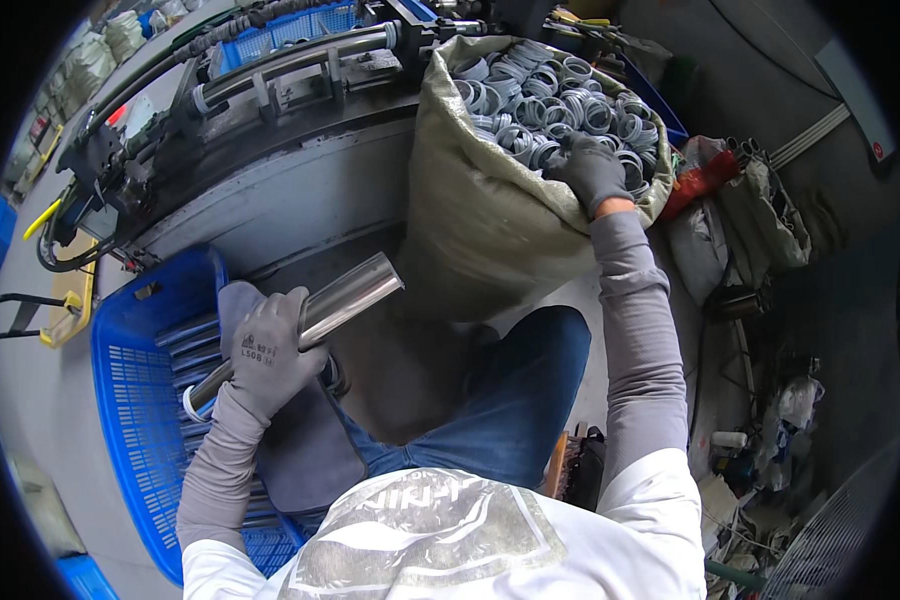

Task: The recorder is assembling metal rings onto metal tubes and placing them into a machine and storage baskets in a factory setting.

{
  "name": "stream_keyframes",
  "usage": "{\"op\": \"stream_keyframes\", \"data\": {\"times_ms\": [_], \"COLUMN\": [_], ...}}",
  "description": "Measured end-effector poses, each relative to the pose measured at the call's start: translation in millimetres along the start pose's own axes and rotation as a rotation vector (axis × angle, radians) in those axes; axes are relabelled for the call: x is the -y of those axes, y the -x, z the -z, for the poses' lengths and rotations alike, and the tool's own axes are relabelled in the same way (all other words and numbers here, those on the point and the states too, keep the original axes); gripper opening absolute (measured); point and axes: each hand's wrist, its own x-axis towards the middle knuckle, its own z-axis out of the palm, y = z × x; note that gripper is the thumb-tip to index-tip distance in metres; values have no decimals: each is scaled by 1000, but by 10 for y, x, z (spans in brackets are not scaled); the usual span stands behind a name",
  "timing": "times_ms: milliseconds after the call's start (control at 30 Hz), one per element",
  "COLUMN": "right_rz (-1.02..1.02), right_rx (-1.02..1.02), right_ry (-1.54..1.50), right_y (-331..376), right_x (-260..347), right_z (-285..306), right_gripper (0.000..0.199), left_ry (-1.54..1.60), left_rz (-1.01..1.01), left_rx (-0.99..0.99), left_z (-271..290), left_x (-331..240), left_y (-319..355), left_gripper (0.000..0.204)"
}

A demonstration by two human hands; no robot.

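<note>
My left hand (270,352), in a grey glove, grips a shiny steel tube (345,296) around its middle; the tube slants up to the right, and a white ring sits on its lower end. My right hand (590,170), in a dark glove, reaches into an open woven sack (470,210) full of grey rings (545,95). Its fingers are closed among the rings at the sack's near right side; whether they hold one is hidden.
A blue plastic crate (135,400) with several more steel tubes stands at my left. A grey cloth (300,450) lies over my lap. A dark metal machine (250,130) runs along the back. Bags and clutter (740,220) lie on the floor at the right.
</note>
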Motion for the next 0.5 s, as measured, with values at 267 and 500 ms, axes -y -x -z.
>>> {"op": "stream_keyframes", "data": {"times_ms": [267,500], "right_rz": [441,113], "right_rx": [178,534], "right_ry": [-2071,-2405], "right_y": [1106,1411], "right_x": [357,808], "right_z": [231,-678], "right_gripper": [68,67], "left_ry": [36,77], "left_rz": [-34,-57], "left_rx": [-58,-55], "left_z": [28,52], "left_x": [49,20], "left_y": [69,35], "left_gripper": [59,62]}}
